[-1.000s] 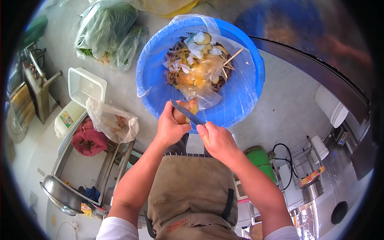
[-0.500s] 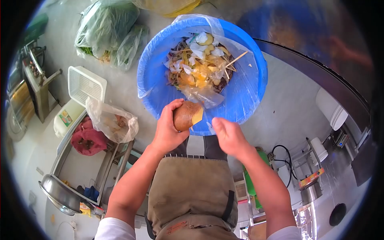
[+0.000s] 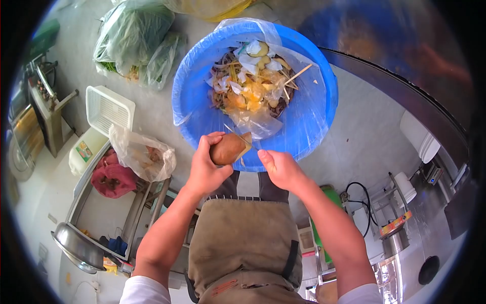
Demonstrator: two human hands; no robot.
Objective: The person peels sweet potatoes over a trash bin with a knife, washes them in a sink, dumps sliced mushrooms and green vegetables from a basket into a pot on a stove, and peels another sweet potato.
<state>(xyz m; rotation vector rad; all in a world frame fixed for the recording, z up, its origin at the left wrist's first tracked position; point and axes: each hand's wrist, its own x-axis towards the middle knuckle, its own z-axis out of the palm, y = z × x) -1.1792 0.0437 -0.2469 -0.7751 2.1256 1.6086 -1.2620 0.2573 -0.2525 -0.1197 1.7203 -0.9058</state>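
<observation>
My left hand (image 3: 205, 167) is closed around a brown-skinned potato (image 3: 226, 150), fingers over its top and thumb below. At its right end, bare yellow flesh and a hanging strip of peel show. My right hand (image 3: 283, 171) is closed in a fist on a thin-bladed peeling tool (image 3: 249, 144), its handle hidden in the fingers. The narrow blade lies slantwise across the potato's right end. Both hands are over the near rim of a blue bin (image 3: 331, 99) lined with clear plastic. Inside it lie food scraps (image 3: 253, 93), with peelings, tissue and chopsticks.
Green plastic bags of vegetables (image 3: 134, 38) lie on the floor at upper left. A white basket (image 3: 109, 109), a clear bag (image 3: 144, 154) and a dark red bag (image 3: 114, 177) stand at left. A metal counter edge (image 3: 395, 76) runs along the right.
My right hand has moved slightly left, bringing the blade from beside the potato onto its right end. My left hand and the potato have shifted slightly left and tilted.
</observation>
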